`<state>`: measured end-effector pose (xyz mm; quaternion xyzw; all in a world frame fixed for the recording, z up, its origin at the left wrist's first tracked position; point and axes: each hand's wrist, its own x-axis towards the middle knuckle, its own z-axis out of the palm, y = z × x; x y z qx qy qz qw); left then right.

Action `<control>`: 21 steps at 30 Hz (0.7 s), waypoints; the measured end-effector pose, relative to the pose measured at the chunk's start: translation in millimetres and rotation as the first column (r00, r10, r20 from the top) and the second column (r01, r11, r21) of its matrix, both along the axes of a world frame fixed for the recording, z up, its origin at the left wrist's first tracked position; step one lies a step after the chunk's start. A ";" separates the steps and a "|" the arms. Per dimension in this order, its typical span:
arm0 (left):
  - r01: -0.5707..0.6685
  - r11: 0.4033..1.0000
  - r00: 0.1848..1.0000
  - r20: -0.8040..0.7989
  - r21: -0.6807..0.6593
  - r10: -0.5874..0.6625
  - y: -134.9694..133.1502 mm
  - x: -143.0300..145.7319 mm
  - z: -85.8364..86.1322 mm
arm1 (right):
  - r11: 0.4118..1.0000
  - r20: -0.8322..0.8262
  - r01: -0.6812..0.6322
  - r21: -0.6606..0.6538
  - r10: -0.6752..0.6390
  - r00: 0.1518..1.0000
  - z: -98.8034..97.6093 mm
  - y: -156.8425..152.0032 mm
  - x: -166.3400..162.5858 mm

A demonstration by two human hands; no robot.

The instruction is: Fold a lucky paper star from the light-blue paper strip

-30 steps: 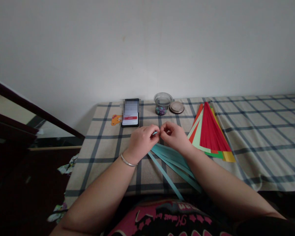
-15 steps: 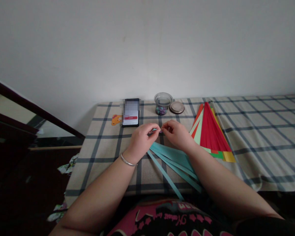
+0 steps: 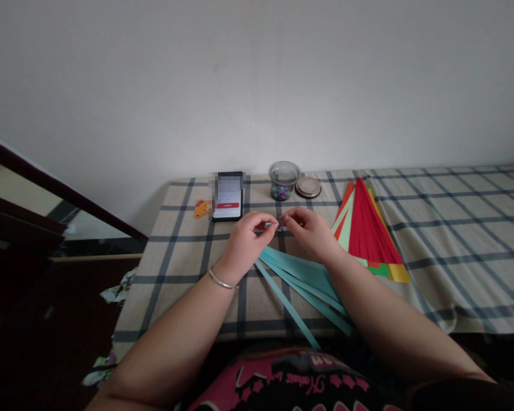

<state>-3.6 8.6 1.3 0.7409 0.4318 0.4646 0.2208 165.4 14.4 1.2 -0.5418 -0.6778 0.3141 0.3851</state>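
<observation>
My left hand point(image 3: 251, 240), a bracelet at its wrist, pinches a small teal paper piece point(image 3: 267, 225) between thumb and fingers. Close to its right, my right hand point(image 3: 309, 231) has thumb and forefinger pressed together; whatever sits between them is too small to make out. A tiny pale purple bit point(image 3: 282, 228) shows just under the right fingertips. Below both hands, a fan of light blue paper strips point(image 3: 300, 279) lies on the table, partly covered by my right forearm.
A clear plastic jar point(image 3: 284, 180) with small purple and teal pieces stands near the wall, its lid point(image 3: 308, 186) beside it. A phone point(image 3: 228, 197) lies left. Red, green, orange and yellow strips point(image 3: 368, 234) fan out right on the checked tablecloth point(image 3: 180, 254).
My right fingertips have drawn slightly away from the left ones, opening a small gap. The left hand has shifted a little to the left. The strips, jar and phone have stayed put.
</observation>
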 end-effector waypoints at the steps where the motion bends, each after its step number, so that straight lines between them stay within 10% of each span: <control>1: 0.001 1.000 1.000 -0.004 0.004 -0.001 -0.3 0.4 -0.2 | 0.999 -0.070 -0.036 -0.023 0.034 0.997 0.7 -1.3 -1.5; 21: 0.018 0.992 0.954 -0.298 0.128 0.021 -2.5 -5.2 2.1 | 0.968 -0.340 -0.193 -0.158 0.130 0.932 -1.7 -0.4 -5.6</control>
